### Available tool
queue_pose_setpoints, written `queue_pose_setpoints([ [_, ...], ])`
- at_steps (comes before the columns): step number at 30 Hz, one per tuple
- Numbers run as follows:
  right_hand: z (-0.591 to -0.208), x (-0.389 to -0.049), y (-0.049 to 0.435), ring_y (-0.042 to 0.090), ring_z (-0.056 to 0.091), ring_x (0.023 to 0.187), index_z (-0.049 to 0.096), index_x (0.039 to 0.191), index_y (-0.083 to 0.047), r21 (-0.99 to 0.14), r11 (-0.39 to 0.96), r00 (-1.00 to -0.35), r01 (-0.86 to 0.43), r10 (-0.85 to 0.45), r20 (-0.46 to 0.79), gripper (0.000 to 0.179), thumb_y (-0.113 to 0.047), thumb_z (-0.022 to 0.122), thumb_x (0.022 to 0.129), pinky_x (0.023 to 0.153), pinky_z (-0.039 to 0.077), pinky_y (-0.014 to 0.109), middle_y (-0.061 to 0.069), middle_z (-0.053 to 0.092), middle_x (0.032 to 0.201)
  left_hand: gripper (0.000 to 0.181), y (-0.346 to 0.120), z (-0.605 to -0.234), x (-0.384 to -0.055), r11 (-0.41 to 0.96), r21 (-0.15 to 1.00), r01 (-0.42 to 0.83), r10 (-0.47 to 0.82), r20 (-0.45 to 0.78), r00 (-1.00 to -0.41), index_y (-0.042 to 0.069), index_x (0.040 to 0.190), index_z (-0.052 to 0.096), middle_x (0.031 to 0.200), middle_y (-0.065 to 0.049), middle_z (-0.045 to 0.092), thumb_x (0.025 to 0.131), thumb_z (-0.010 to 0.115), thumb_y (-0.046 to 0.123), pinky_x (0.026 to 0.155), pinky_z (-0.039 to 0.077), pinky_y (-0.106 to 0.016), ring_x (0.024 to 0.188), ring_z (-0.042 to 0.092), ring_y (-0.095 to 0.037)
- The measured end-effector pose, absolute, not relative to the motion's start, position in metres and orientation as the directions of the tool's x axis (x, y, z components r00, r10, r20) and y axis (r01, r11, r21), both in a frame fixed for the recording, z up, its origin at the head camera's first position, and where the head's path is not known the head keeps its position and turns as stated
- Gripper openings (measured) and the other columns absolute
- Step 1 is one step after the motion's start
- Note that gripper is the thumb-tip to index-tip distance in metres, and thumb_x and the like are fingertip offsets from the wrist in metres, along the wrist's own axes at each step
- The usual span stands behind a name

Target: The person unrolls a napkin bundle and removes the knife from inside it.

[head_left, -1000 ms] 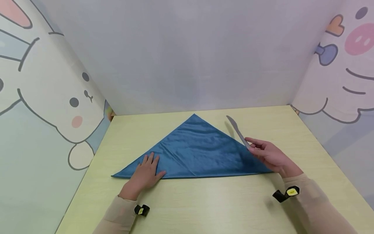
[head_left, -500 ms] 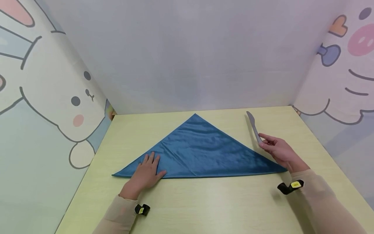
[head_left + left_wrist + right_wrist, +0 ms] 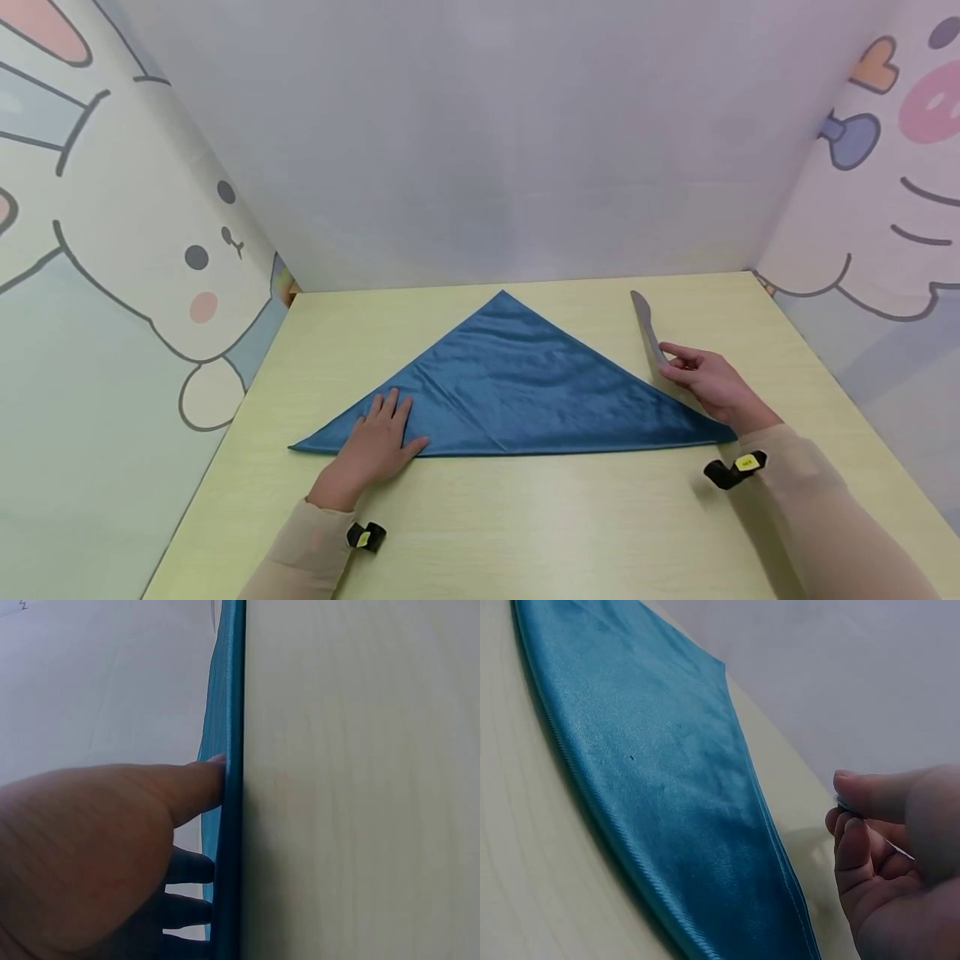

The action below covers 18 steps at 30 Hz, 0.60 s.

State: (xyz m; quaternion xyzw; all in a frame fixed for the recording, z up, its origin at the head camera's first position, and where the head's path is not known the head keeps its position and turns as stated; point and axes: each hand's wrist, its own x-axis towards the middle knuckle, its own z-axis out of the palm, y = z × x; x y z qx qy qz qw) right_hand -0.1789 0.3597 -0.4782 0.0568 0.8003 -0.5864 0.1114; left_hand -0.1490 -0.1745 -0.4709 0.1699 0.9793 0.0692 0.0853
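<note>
A blue satiny cloth (image 3: 517,383), folded into a triangle, lies on the table with its tip pointing away. My left hand (image 3: 375,442) rests flat on its left part, fingers straight and spread; in the left wrist view the thumb (image 3: 195,791) touches the cloth's near folded edge (image 3: 234,750). Beyond the cloth's right slope, my right hand (image 3: 708,383) pinches a grey table knife (image 3: 643,317) by its handle end, the blade pointing away. In the right wrist view, the right hand's fingers (image 3: 855,855) hide most of the knife.
The pale wooden table (image 3: 525,525) carries the cloth. A plain light wall (image 3: 480,150) rises at its far edge. Side panels with a cartoon rabbit (image 3: 150,250) on the left and a pig figure (image 3: 892,217) on the right flank it.
My right hand has carried the knife rightward from over the cloth's right slope to the table beside it, and the blade has lowered slightly. The left hand stays in place.
</note>
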Motion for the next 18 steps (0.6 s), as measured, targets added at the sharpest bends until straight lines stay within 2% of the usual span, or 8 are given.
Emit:
queue_pose_setpoints([
  [7, -0.4792, -0.1812, 0.3569, 0.025, 0.045, 0.095, 0.034, 0.149, -0.005, -0.866, 0.473, -0.979, 0.160, -0.039, -0.202, 0.066, -0.028, 0.063, 0.095, 0.071, 0.045, 0.022, 0.019, 0.053, 0.108, 0.077, -0.1747, -0.4708, -0.1490, 0.933, 0.166, 0.320, 0.344, -0.152, -0.927, 0.000, 0.150, 0.030, 0.154, -0.027, 0.020, 0.095, 0.054, 0.049, 0.101, 0.028, -0.066, 0.140, 0.016, -0.048],
  [11, -0.4787, -0.1821, 0.3557, 0.027, 0.046, 0.095, 0.036, 0.148, -0.004, -0.844, 0.514, -0.979, 0.155, -0.036, -0.202, 0.063, -0.025, 0.063, 0.095, 0.072, 0.045, 0.023, 0.019, 0.056, 0.107, 0.077, -0.1747, -0.4709, -0.1493, 0.934, 0.168, 0.316, 0.342, -0.153, -0.927, 0.000, 0.150, 0.030, 0.154, -0.026, 0.019, 0.095, 0.053, 0.050, 0.101, 0.028, -0.066, 0.140, 0.016, -0.048],
  [18, -0.4817, -0.1836, 0.3589, 0.027, 0.047, 0.093, 0.040, 0.147, -0.005, -0.795, 0.590, -0.981, 0.144, -0.022, -0.195, 0.064, -0.030, 0.065, 0.093, 0.071, 0.043, 0.028, 0.016, 0.060, 0.105, 0.077, -0.1736, -0.4698, -0.1498, 0.936, 0.163, 0.311, 0.336, -0.159, -0.928, 0.000, 0.150, 0.030, 0.155, -0.026, 0.019, 0.095, 0.053, 0.050, 0.101, 0.029, -0.065, 0.140, 0.017, -0.048],
])
